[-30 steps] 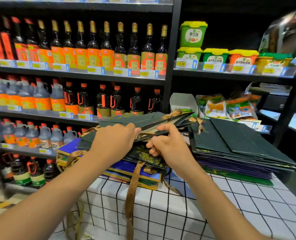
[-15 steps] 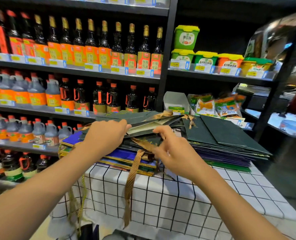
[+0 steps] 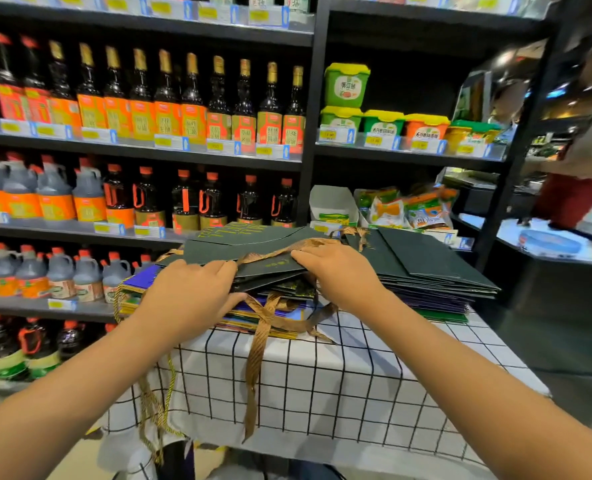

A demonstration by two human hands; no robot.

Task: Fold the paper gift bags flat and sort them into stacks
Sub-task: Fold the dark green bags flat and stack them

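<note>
Closest to the camera is a table with a white cloth (image 3: 322,393) marked in black squares, and a brown ribbon handle (image 3: 254,368) hangs down over its front edge at about 6 o'clock. Just past that, the left hand (image 3: 187,296) grips the near edge of a dark green gift bag (image 3: 253,251), with the fingers curled over the top and the thumb tucked under it. The right hand (image 3: 339,271) lies on top of the same bag at about 1 o'clock from the left hand, fingers held fairly straight and pressing it flat. The bag is folded and sits on top of a mixed pile of bags (image 3: 218,311) in blue, purple and green, in the middle of the table. At 3 o'clock from that pile, touching it, is a tidy stack of dark green bags (image 3: 436,268) with purple and green ones under it. Behind the table stand black shelves (image 3: 308,161). At 10 o'clock are rows of dark sauce bottles (image 3: 169,98) with orange labels. At 1 o'clock are green and orange tubs (image 3: 384,123), with snack packets (image 3: 408,209) on the shelf below. A blurry person in red (image 3: 578,199) stands far off at 3 o'clock.
</note>
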